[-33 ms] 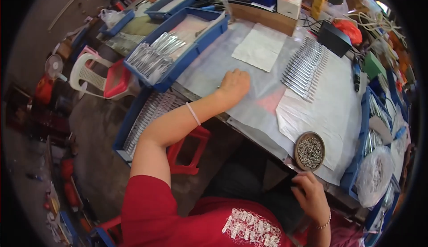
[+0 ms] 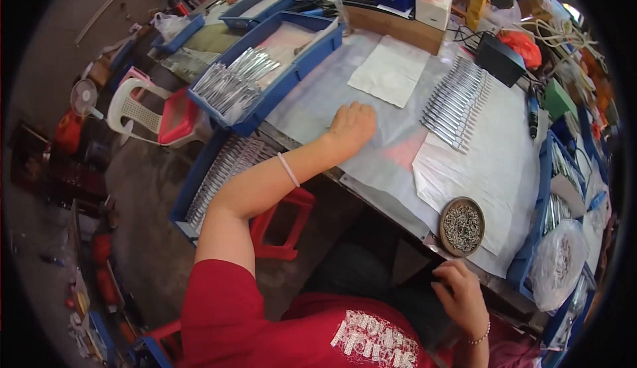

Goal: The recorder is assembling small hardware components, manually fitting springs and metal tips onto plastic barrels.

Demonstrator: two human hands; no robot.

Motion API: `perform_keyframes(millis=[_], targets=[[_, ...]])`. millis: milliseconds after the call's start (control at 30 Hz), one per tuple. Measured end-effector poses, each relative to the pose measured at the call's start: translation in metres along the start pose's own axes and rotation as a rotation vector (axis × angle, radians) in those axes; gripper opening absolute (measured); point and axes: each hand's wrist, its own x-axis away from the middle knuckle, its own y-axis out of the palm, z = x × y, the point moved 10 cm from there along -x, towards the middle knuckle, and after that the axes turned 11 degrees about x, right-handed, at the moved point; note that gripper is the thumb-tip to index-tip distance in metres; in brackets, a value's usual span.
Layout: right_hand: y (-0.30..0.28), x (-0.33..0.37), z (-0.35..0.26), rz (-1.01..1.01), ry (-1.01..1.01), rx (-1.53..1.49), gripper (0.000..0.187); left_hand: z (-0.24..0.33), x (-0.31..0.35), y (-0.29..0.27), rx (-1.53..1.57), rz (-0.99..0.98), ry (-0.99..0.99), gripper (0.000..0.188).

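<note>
In the head view, the left hand [image 2: 353,128] rests on a worktable covered with translucent plastic sheeting [image 2: 381,175], its fingers curled under; whether they close on something small cannot be told. The forearm reaches across the table's near edge, so the hand probably lies there to steady the body or pin the sheeting.

The right hand [image 2: 462,295] hangs just off that edge, below a round brown bowl [image 2: 462,202] and apart from it. Its fingers are loosely bent, and I cannot tell whether they pinch anything. The bowl sits at the table's near edge, likely so this hand can dip in easily. It is filled with small, shiny metal pieces [image 2: 462,228], silvery, jumbled and too tiny to make out singly.

Beyond it, a slanting row of slim silver metal rods [image 2: 456,106] lies side by side, partly on a creased white sheet [image 2: 458,179]; the even spacing suggests they are set out to be counted or reached one by one. They look bright and polished, with narrower ends toward the right. More silver rods lie heaped in a long blue plastic tray [image 2: 292,76] on the left.
</note>
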Motion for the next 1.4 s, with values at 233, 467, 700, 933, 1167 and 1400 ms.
perform_keyframes(millis=[233, 467, 700, 933, 1167, 1400], targets=[[0.042, 0.006, 0.033, 0.021, 0.179, -0.684, 0.021, 0.071, 0.033, -0.121, 1.519, 0.15, -0.199, 0.02], [0.022, 0.004, 0.047, 0.543, 0.091, -1.334, 0.029, 0.176, 0.095, -0.053, 2.465, -0.021, -0.634, 0.013], [0.033, 0.013, 0.053, 0.199, 0.248, -1.084, 0.006, 0.221, 0.126, -0.037, 2.116, -0.486, -0.535, 0.012], [0.049, 0.022, 0.061, 0.219, 0.331, -1.16, 0.01, 0.234, 0.144, -0.036, 2.165, -0.695, -0.616, 0.011], [0.063, 0.023, 0.061, 0.162, 0.396, -1.241, 0.011, 0.248, 0.157, -0.033, 2.325, -0.847, -0.685, 0.011], [0.065, 0.015, 0.061, 0.146, 0.427, -1.221, 0.011, 0.248, 0.154, -0.028, 2.406, -0.869, -0.714, 0.01]])
